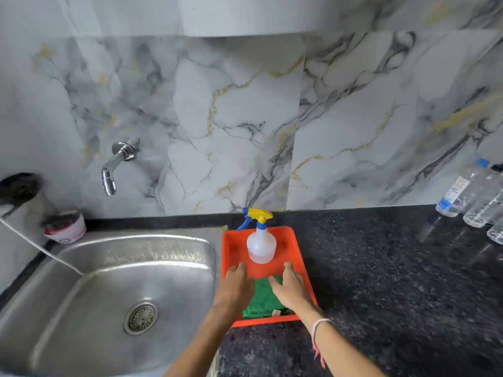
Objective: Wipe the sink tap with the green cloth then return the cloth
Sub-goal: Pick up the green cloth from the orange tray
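A chrome sink tap (114, 164) sticks out of the marble wall above the steel sink (81, 295). The green cloth (262, 299) lies folded in the near half of an orange tray (296, 248) on the counter right of the sink. My left hand (235, 288) rests flat over the cloth's left edge, fingers spread. My right hand (291, 287) lies flat over its right side, fingers spread. Neither hand grips the cloth. Part of the cloth is hidden under both hands.
A spray bottle (260, 240) with a yellow and blue trigger stands at the tray's far end. Several clear water bottles (462, 194) lie at the far right of the dark granite counter (394, 281). A small tub (66, 227) with a scrubber sits behind the sink's left corner.
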`<action>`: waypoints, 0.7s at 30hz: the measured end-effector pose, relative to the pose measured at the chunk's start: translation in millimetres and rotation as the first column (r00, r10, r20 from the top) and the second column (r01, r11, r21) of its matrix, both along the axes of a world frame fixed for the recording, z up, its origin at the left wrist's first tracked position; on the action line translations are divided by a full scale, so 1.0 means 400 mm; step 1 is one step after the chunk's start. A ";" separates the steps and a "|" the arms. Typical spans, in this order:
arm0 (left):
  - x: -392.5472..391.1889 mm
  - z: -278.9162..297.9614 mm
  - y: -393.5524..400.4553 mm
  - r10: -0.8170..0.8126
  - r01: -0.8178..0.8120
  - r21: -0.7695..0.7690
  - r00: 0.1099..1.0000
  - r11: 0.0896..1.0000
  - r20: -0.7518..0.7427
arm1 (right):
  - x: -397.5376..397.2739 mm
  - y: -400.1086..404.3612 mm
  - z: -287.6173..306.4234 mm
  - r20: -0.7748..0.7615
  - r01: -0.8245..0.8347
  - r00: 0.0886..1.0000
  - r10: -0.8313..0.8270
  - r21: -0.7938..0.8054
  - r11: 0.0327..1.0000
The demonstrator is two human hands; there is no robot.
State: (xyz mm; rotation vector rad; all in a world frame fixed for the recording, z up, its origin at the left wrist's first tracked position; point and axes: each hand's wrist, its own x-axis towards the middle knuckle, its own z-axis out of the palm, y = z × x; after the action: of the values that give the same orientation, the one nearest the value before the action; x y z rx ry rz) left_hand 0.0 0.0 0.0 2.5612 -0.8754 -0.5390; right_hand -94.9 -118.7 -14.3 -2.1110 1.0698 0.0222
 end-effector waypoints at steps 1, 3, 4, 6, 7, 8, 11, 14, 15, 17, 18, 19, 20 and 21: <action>-0.006 -0.024 -0.013 0.015 -0.012 0.059 0.999 0.998 -0.050 | 0.004 -0.006 -0.019 -0.056 0.010 0.998 -0.009 0.008 1.000; -0.017 -0.078 -0.037 0.098 -0.080 0.143 0.988 0.986 -0.119 | 0.014 -0.013 -0.050 -0.107 0.031 0.994 -0.029 0.017 0.999; -0.027 -0.092 -0.043 0.149 -0.123 0.167 0.977 0.978 -0.154 | 0.016 -0.013 -0.059 -0.125 0.045 0.991 -0.042 0.021 0.999; -0.036 -0.121 -0.056 0.239 -0.209 0.159 0.950 0.965 -0.202 | 0.022 -0.014 -0.085 -0.125 0.080 0.989 -0.078 0.015 0.997; -0.032 -0.137 -0.060 0.288 -0.266 0.122 0.931 0.956 -0.225 | 0.025 -0.020 -0.098 -0.115 0.101 0.989 -0.098 0.014 0.995; -0.029 -0.144 -0.059 0.331 -0.320 0.084 0.907 0.944 -0.262 | 0.024 -0.025 -0.104 -0.115 0.120 0.986 -0.116 0.023 0.993; -0.012 -0.172 -0.045 0.435 -0.482 0.012 0.779 0.876 -0.452 | 0.020 -0.040 -0.129 -0.120 0.184 0.978 -0.170 0.112 0.977; -0.003 -0.179 -0.024 0.411 -0.631 -0.113 0.620 0.767 -0.668 | 0.014 -0.045 -0.128 0.013 0.248 0.964 -0.264 0.308 0.919; 0.003 -0.171 -0.017 0.362 -0.665 -0.163 0.577 0.729 -0.732 | 0.016 -0.046 -0.120 0.088 0.277 0.935 -0.343 0.422 0.864; 0.027 -0.135 0.004 0.233 -0.705 -0.259 0.520 0.660 -0.822 | 0.028 -0.045 -0.083 0.189 0.264 0.851 -0.489 0.652 0.711; 0.045 -0.108 0.018 0.161 -0.713 -0.311 0.510 0.628 -0.845 | 0.038 -0.040 -0.053 0.228 0.208 0.819 -0.527 0.738 0.642; 0.068 -0.076 0.035 0.087 -0.721 -0.362 0.503 0.591 -0.860 | 0.052 -0.032 -0.022 0.272 0.126 0.795 -0.542 0.799 0.587; 0.092 -0.038 0.056 0.018 -0.727 -0.407 0.499 0.553 -0.866 | 0.068 -0.017 0.012 0.328 0.022 0.778 -0.536 0.838 0.546; 0.118 0.002 0.078 -0.039 -0.730 -0.448 0.503 0.516 -0.864 | 0.087 0.002 0.048 0.395 -0.083 0.761 -0.515 0.846 0.526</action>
State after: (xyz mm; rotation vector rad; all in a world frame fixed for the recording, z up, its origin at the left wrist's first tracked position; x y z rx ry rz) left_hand 47.2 31.1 0.7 1.2995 -0.0509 -0.8129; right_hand -60.0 -117.8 4.9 -0.9376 0.6904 -0.2356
